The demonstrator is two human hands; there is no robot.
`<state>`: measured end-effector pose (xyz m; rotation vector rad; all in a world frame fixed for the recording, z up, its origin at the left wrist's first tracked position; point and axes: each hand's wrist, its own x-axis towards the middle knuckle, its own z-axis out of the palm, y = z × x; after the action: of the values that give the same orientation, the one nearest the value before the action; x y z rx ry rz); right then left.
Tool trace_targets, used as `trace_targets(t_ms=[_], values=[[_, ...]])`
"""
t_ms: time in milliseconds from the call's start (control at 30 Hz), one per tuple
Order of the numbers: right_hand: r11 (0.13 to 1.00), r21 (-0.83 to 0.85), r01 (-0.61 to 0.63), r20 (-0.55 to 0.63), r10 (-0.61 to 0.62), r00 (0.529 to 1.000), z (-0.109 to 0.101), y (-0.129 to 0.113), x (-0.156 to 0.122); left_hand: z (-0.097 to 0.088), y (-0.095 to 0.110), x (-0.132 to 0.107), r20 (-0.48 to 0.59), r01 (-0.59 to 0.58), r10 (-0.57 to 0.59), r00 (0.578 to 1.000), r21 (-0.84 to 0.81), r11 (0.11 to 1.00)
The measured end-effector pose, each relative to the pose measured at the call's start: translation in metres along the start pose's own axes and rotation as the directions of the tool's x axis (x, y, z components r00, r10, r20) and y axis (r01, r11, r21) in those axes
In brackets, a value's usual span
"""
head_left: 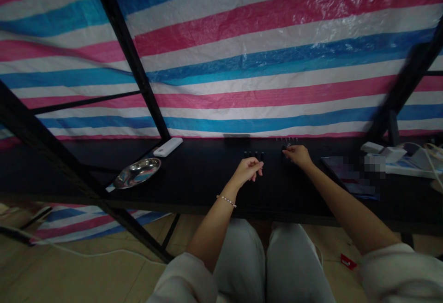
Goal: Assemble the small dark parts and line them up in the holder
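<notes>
My right hand (298, 155) reaches over the black table (207, 183), its fingertips pinched on a small dark piece (284, 149) whose kind I cannot make out. Just behind those fingers stands a row of tiny pale, pin-like items (286, 139). My left hand (248, 171), with a beaded bracelet (226, 200) at the wrist, hovers with curled fingers, thumb and forefinger together. Whether anything small is in that pinch is hidden. Directly beyond it, several short dark pieces with lighter tops (256, 154) stand in a line.
A shiny metal dish (137, 173) and a white power bank-like block (168, 147) lie to the left. On the right are a dark flat tablet-like thing (346, 176), a power strip (401, 163) and cables. Black frame posts (129, 54) rise before a striped sheet (259, 72).
</notes>
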<state>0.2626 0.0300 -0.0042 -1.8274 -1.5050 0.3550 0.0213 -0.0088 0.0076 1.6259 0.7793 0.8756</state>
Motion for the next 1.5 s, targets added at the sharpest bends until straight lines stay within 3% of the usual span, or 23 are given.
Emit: trace_targets(t_ms=[433, 933, 1500], values=[[0.989, -0.144, 0.031, -0.027, -0.036, 0.999, 0.008, 0.006, 0.005, 0.001, 0.003, -0.002, -0.004, 0.039, -0.039, 0.999, 0.013, 0.999], [0.994, -0.086, -0.062, 0.149, 0.074, 0.986, -0.009, 0.023, 0.010, 0.000, -0.002, 0.001, 0.014, 0.021, -0.022, 1.000, 0.050, 0.999], [0.936, -0.348, -0.040, 0.052, 0.062, 0.997, -0.004, 0.019, 0.006, 0.001, 0.002, -0.002, 0.007, 0.019, -0.020, 1.000, 0.094, 0.995]])
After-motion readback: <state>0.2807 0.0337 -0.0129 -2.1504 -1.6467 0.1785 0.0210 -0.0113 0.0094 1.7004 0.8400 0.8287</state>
